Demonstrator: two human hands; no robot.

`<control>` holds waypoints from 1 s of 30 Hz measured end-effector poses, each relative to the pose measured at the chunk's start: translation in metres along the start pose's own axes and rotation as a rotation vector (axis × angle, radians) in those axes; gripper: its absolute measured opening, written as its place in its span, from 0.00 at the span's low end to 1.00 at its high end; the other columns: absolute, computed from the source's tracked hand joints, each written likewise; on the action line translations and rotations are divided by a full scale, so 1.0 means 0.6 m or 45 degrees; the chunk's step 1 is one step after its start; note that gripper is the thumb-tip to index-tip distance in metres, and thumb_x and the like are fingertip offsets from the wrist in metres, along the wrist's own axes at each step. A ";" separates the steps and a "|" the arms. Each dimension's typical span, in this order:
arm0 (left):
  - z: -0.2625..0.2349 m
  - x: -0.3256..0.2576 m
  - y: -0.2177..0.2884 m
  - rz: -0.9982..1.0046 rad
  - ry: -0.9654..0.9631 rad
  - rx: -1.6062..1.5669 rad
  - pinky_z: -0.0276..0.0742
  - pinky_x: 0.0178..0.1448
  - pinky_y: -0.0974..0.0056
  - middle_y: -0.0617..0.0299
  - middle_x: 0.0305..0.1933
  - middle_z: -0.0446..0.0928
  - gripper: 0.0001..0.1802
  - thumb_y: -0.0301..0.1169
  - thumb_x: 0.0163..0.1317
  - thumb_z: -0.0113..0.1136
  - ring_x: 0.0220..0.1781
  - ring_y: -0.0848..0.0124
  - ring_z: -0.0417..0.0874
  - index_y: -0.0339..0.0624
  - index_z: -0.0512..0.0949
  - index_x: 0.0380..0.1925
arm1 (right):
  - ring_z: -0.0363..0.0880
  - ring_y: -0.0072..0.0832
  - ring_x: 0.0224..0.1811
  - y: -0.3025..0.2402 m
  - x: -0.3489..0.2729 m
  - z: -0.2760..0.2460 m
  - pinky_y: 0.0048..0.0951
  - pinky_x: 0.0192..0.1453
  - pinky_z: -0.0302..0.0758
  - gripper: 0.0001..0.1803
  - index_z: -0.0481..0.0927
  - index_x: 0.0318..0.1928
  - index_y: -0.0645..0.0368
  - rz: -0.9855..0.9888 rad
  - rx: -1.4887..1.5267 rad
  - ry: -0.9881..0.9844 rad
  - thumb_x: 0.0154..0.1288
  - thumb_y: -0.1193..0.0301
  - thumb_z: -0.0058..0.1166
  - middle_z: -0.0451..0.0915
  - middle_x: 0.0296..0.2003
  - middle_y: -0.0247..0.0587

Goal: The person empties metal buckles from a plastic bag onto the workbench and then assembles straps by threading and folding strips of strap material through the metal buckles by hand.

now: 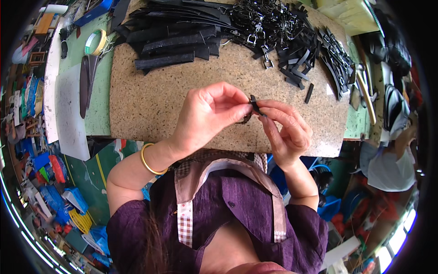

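Observation:
My left hand (205, 116) and my right hand (285, 128) meet above the near edge of a speckled brown work board (150, 100). Both pinch a small black strap piece (253, 105) between thumb and fingertips; part of it is hidden by my fingers. A gold bangle (148, 160) sits on my left wrist. Farther back on the board lie a stack of long black straps (175, 36), a heap of black metal clips and buckles (269, 23), and short black strap pieces (296, 64).
A roll of tape (96, 42) and dark scissors (86, 80) lie on the green table (102, 91) to the left. A hammer (365, 93) rests at the right. Cluttered coloured items cover the floor at the left.

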State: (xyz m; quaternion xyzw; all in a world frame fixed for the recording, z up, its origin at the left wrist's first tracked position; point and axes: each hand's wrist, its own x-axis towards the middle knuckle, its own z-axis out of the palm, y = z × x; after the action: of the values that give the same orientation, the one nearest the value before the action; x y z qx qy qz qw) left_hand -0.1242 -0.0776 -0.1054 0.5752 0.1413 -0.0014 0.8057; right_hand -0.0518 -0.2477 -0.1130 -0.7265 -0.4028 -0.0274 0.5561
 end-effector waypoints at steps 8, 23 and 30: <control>0.013 -0.016 -0.012 0.256 -0.008 0.243 0.80 0.42 0.73 0.63 0.35 0.81 0.07 0.19 0.55 0.62 0.38 0.77 0.82 0.36 0.77 0.35 | 0.77 0.21 0.41 -0.009 -0.017 0.012 0.18 0.38 0.74 0.06 0.76 0.39 0.65 0.685 0.859 0.035 0.61 0.82 0.54 0.72 0.52 0.47; -0.043 -0.002 0.009 0.720 0.064 0.733 0.78 0.46 0.67 0.58 0.38 0.80 0.08 0.18 0.52 0.64 0.40 0.70 0.82 0.37 0.79 0.33 | 0.74 0.34 0.52 -0.008 -0.021 0.037 0.34 0.59 0.68 0.08 0.78 0.42 0.65 0.431 0.859 0.137 0.62 0.81 0.53 0.76 0.49 0.50; -0.169 0.041 0.035 1.041 0.200 1.984 0.77 0.39 0.64 0.60 0.36 0.77 0.14 0.22 0.45 0.67 0.39 0.64 0.77 0.38 0.80 0.35 | 0.81 0.29 0.37 -0.024 -0.006 0.036 0.27 0.46 0.76 0.07 0.77 0.42 0.65 0.825 1.035 0.090 0.64 0.77 0.54 0.82 0.36 0.46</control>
State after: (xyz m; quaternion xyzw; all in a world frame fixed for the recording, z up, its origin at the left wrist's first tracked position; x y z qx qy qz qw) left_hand -0.1199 0.0276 -0.1219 0.9649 -0.0616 0.2305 0.1099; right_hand -0.0719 -0.2307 -0.1116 -0.5378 -0.1163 0.2803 0.7866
